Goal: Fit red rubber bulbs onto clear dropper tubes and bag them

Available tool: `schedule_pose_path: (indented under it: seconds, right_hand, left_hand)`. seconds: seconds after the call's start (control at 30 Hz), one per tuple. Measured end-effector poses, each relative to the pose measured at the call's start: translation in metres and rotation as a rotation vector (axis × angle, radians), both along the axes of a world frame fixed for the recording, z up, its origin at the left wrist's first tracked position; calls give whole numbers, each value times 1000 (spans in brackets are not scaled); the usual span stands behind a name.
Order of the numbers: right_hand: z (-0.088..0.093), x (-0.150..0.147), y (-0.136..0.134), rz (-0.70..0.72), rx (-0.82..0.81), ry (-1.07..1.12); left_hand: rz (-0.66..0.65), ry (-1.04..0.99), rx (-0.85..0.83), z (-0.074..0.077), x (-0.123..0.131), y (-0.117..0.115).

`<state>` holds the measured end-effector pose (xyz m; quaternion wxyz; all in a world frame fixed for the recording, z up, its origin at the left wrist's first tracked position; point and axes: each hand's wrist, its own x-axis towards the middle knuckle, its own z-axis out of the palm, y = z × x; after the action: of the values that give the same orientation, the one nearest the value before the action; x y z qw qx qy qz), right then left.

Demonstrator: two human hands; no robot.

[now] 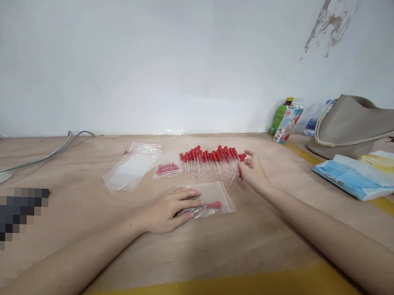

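My left hand [174, 209] lies with fingers spread on a clear zip bag [225, 203], which has a red-topped dropper [213, 204] in it. Behind the bag is a row of several red-topped clear droppers [212, 157]. At the row's right end my right hand [250, 169] pinches one dropper [234, 175], its clear tube pointing down. A filled bag with several red tops [167, 168] lies left of the row, beside a stack of flat clear bags [130, 168].
At the back right stand a green bottle [278, 118] and a carton-patterned bottle [286, 125]. A grey bag [344, 123] and a blue tissue pack [352, 178] are at the right. Grey cables [58, 152] cross the left side.
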<state>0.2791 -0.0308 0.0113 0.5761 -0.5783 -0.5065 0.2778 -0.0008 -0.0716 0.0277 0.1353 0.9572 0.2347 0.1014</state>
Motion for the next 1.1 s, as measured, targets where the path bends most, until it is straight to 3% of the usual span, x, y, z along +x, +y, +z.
schedule_pose_path:
  seconds: [0.1,0.27,0.5,0.6,0.77,0.9,1.1]
  right_hand:
    - [-9,1,-17,11,-28,119]
    - [-7,-20,-33,85,-49,298]
    - [-8,-24,-48,276,-205,449]
    - [-7,-14,-49,383,-281,357]
    - [-1,2,-43,642,-401,30]
    - [-2,-1,-43,585,-291,-186]
    - [-9,-17,-48,558,-141,-196]
  left_hand:
    - [27,32,-33,1,0,0]
    - [71,46,-40,-1,1,-2]
    - [97,-39,-18,-5,1,-5]
    - [101,-42,-22,-4,1,-5]
    - [94,-44,-33,-2,1,-5]
    - [82,-47,-38,-1,2,-5]
    - [73,-65,-27,-1,2,-4]
